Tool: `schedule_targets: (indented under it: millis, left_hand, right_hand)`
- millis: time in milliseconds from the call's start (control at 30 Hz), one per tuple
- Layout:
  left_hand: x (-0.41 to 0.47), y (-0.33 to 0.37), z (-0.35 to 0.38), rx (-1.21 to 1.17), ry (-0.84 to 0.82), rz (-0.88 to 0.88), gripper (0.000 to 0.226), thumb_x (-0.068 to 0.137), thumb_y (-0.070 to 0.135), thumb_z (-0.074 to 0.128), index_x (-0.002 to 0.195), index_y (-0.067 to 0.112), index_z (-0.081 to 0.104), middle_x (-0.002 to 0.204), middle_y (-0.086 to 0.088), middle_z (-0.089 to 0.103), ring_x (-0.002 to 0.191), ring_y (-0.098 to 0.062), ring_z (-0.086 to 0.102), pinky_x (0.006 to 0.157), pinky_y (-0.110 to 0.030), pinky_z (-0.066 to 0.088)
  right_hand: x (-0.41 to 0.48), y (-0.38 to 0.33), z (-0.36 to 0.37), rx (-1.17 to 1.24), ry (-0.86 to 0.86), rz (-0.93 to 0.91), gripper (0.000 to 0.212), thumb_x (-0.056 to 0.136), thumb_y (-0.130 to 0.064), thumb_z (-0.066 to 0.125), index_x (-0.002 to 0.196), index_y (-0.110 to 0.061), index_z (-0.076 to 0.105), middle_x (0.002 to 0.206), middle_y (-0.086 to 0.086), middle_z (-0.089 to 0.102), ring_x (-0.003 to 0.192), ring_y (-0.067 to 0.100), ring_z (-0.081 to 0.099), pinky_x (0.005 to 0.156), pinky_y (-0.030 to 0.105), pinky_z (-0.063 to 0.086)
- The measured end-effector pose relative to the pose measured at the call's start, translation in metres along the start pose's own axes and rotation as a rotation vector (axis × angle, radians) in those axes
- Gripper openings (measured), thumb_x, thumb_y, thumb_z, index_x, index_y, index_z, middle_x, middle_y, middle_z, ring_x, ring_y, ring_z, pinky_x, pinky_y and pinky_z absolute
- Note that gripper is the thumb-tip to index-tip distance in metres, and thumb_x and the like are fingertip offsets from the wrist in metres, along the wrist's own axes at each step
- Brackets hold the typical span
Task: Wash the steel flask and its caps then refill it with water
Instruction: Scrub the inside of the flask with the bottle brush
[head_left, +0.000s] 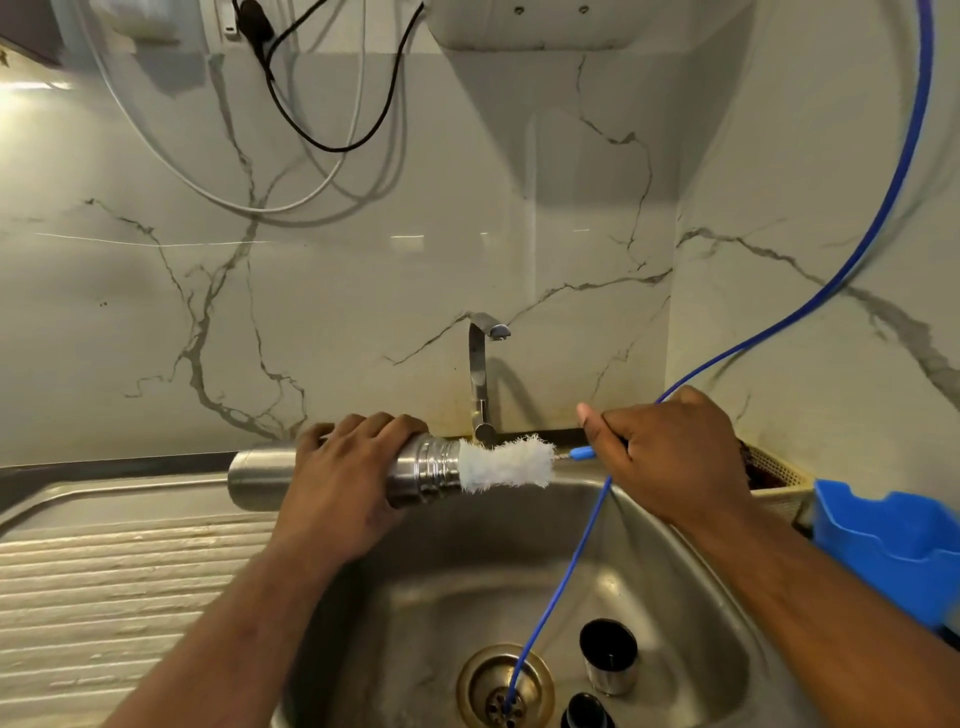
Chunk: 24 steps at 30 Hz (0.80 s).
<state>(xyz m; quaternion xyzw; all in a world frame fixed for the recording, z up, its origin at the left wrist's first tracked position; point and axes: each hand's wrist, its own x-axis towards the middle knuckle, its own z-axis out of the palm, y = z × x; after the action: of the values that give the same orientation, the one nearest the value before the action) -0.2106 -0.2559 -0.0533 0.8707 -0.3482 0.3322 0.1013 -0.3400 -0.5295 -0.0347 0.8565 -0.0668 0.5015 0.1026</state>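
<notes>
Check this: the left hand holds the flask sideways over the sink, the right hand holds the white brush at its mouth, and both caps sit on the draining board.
Wrong in one respect: the head view shows both caps lying in the sink by the drain, not on the draining board. The left hand, flask, right hand and brush are as stated.

Left half of sink basin (415, 597) open for reaching down; blue tube (566, 571) runs diagonally through the middle into the drain (475, 675); steel cap (609, 656) and black cap (586, 712) sit just right of the drain; flask (260, 470) with brush (506, 464) spans the back, tap (479, 374) close behind; blue tub (893, 540) crowds the right rim; drainboard (104, 571) at left open.
</notes>
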Motion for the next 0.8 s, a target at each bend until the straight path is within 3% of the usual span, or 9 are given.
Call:
schedule_targets:
  millis: [133,233,333,467,500,567,633,700,800]
  left_hand:
    - [0.000,-0.001,0.004,-0.048,-0.055,0.020,0.076,0.068,0.049,0.084,0.131,0.047,0.042,0.124,0.016,0.061,0.115,-0.013,0.056,0.111,-0.046,0.035]
    - [0.000,0.004,0.004,-0.041,-0.055,0.064,0.078,0.069,0.049,0.083,0.134,0.047,0.040,0.129,0.016,0.059,0.118,-0.012,0.054,0.113,-0.044,0.034]
    - [0.003,0.010,0.000,-0.020,-0.083,0.060,0.078,0.074,0.047,0.081,0.138,0.046,0.037,0.135,0.016,0.055,0.123,-0.011,0.050,0.115,-0.040,0.030]
    - [-0.001,0.039,0.002,-0.115,-0.186,0.111,0.082,0.072,0.049,0.082,0.139,0.048,0.033,0.134,0.018,0.053,0.117,-0.007,0.050,0.108,-0.035,0.041]
    - [-0.002,0.042,0.003,-0.138,-0.205,0.098,0.084,0.071,0.048,0.083,0.138,0.048,0.033,0.131,0.018,0.054,0.111,-0.005,0.050,0.104,-0.033,0.044]
    - [-0.002,0.033,0.004,-0.155,-0.225,0.040,0.084,0.070,0.047,0.083,0.138,0.049,0.034,0.128,0.017,0.056,0.106,-0.004,0.048,0.100,-0.032,0.046]
    - [-0.001,0.016,-0.001,-0.142,-0.215,-0.031,0.081,0.069,0.044,0.084,0.135,0.049,0.036,0.125,0.016,0.058,0.102,-0.004,0.048,0.100,-0.035,0.046]
    - [0.002,0.007,-0.004,-0.136,-0.187,-0.059,0.080,0.067,0.041,0.085,0.132,0.048,0.039,0.119,0.017,0.060,0.096,-0.005,0.049,0.096,-0.036,0.048]
    - [0.004,0.022,-0.008,-0.146,-0.208,0.000,0.076,0.067,0.040,0.084,0.130,0.045,0.042,0.117,0.016,0.060,0.096,-0.007,0.052,0.090,-0.031,0.047]
  right_hand:
    - [-0.001,0.004,0.007,-0.059,-0.029,0.018,0.058,0.103,-0.044,0.041,0.053,-0.021,0.060,0.040,-0.004,0.038,0.040,0.018,0.027,0.065,0.032,0.040]
    - [0.000,0.008,-0.002,-0.022,-0.264,0.164,0.056,0.105,-0.046,0.037,0.067,-0.020,0.068,0.054,-0.001,0.055,0.053,0.019,0.052,0.060,0.033,0.044]
    - [0.004,0.004,-0.006,-0.018,-0.337,0.194,0.057,0.106,-0.048,0.035,0.071,-0.017,0.067,0.061,0.001,0.060,0.061,0.021,0.057,0.059,0.034,0.042]
    - [-0.007,-0.038,0.000,-0.114,-0.176,-0.093,0.050,0.094,-0.034,0.055,0.052,-0.017,0.033,0.040,-0.001,0.028,0.038,0.024,0.026,0.050,0.028,0.037]
    - [-0.005,-0.039,-0.003,-0.123,-0.155,-0.122,0.050,0.092,-0.032,0.059,0.051,-0.017,0.033,0.040,-0.001,0.024,0.037,0.025,0.024,0.049,0.029,0.040]
    - [0.000,-0.020,-0.005,-0.134,-0.206,-0.131,0.049,0.101,-0.034,0.053,0.056,-0.015,0.051,0.044,0.000,0.036,0.041,0.025,0.041,0.055,0.030,0.041]
    - [0.001,0.007,-0.007,-0.095,-0.230,-0.019,0.051,0.105,-0.042,0.041,0.065,-0.019,0.062,0.049,0.000,0.046,0.051,0.025,0.052,0.056,0.028,0.027]
    - [0.006,0.017,-0.015,-0.009,-0.040,0.038,0.056,0.102,-0.042,0.039,0.052,-0.018,0.049,0.041,-0.002,0.030,0.040,0.022,0.037,0.056,0.025,0.017]
    - [0.003,0.000,-0.009,0.009,0.133,0.034,0.051,0.093,-0.032,0.054,0.046,-0.014,0.045,0.037,0.001,0.034,0.039,0.025,0.024,0.063,0.027,0.031]
